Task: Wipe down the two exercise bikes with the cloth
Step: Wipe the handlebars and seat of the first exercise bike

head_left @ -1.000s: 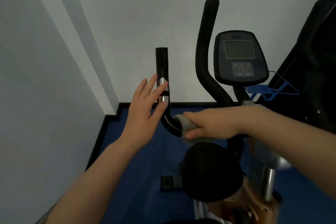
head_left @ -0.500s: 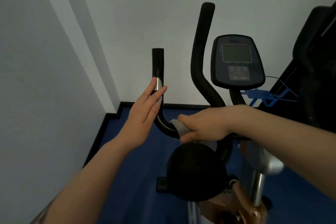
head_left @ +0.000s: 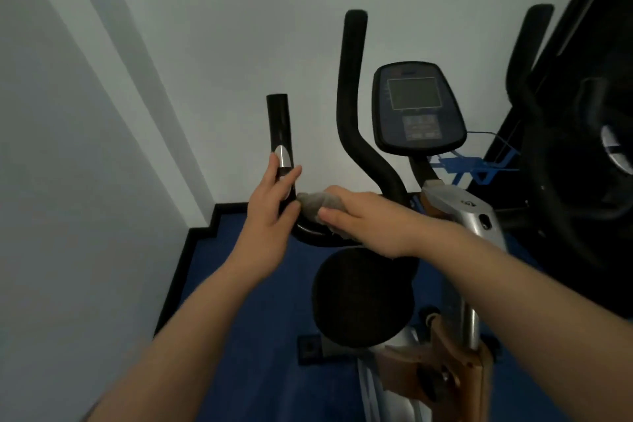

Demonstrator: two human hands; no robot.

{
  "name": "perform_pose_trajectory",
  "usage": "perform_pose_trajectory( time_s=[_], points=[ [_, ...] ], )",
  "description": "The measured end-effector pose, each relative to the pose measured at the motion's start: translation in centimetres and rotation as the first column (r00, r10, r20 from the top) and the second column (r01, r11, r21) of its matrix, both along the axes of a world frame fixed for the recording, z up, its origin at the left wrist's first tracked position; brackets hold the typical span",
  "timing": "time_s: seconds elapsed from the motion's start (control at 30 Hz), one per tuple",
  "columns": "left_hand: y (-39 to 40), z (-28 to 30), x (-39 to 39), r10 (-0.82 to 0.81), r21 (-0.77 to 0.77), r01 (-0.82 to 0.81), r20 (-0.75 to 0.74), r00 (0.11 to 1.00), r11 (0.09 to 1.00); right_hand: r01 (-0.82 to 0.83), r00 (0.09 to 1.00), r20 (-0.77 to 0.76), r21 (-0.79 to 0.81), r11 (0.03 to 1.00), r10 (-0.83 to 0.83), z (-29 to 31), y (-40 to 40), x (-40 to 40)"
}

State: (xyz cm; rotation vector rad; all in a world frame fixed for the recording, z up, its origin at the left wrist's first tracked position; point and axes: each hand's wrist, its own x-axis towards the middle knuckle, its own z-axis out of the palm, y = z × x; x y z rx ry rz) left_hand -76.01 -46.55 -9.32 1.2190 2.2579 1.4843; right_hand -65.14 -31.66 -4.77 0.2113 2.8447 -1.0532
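Head view, left hand: the left hand (head_left: 270, 202) rests against the upright left handlebar (head_left: 281, 134) just below its silver sensor plate (head_left: 283, 156); the fingers lie fairly straight along the bar, fingertips touching it, not wrapped round it; the hand is released and grasps nothing
Head view, right hand: the right hand (head_left: 363, 221) is clenched on a grey cloth (head_left: 313, 205); the thumb lies along the near side and the fingers curl over the top; the bunched cloth sticks out past the knuckles toward the left hand and nearly meets it
Cloth: pressed on the curved bend of the handlebar, where the upright part turns into the low crossbar (head_left: 318, 238); the far side of the cloth is hidden by the hand
Exercise bike: the bike (head_left: 459, 212) stands on a blue floor (head_left: 260, 319); a tall curved black arm (head_left: 352, 106) rises behind the hands; the console (head_left: 418, 110) with a grey screen sits to the right of it; the silver frame runs down under the right forearm; the round black seat (head_left: 359, 298) lies below both hands
Other items: a blue wire holder (head_left: 479, 168) sits behind the console post; a second dark machine (head_left: 582, 134) fills the right edge, too dim to make out in detail
Surroundings: pale walls (head_left: 205, 27) meet in a corner on the left; a black skirting (head_left: 191, 250) edges the floor
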Motion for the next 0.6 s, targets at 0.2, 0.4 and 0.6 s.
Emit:
perform_pose_trajectory(
  time_s=[0.2, 0.4, 0.6],
  points=[
    [-3.5, 0.5, 5.1, -0.073, -0.015, 0.074, 0.053, 0.996, 0.997, 0.221, 0.942, -0.202, -0.223, 0.949, -0.267, 0.5, -2.3, 6.5],
    [-3.2, 0.1, 7.7, -0.16, 0.095, 0.143, 0.207, 0.965, 0.985, 0.506, 0.793, -0.39, -0.006, 0.863, -0.468, -3.4, -8.2, 10.4],
    [-2.1, -1.4, 8.4, -0.269, 0.11, 0.248, 0.273, 0.924, 0.963, 0.794, 0.525, -0.688, 0.183, 0.58, -0.502, -7.8, -12.6, 11.7]
  ],
)
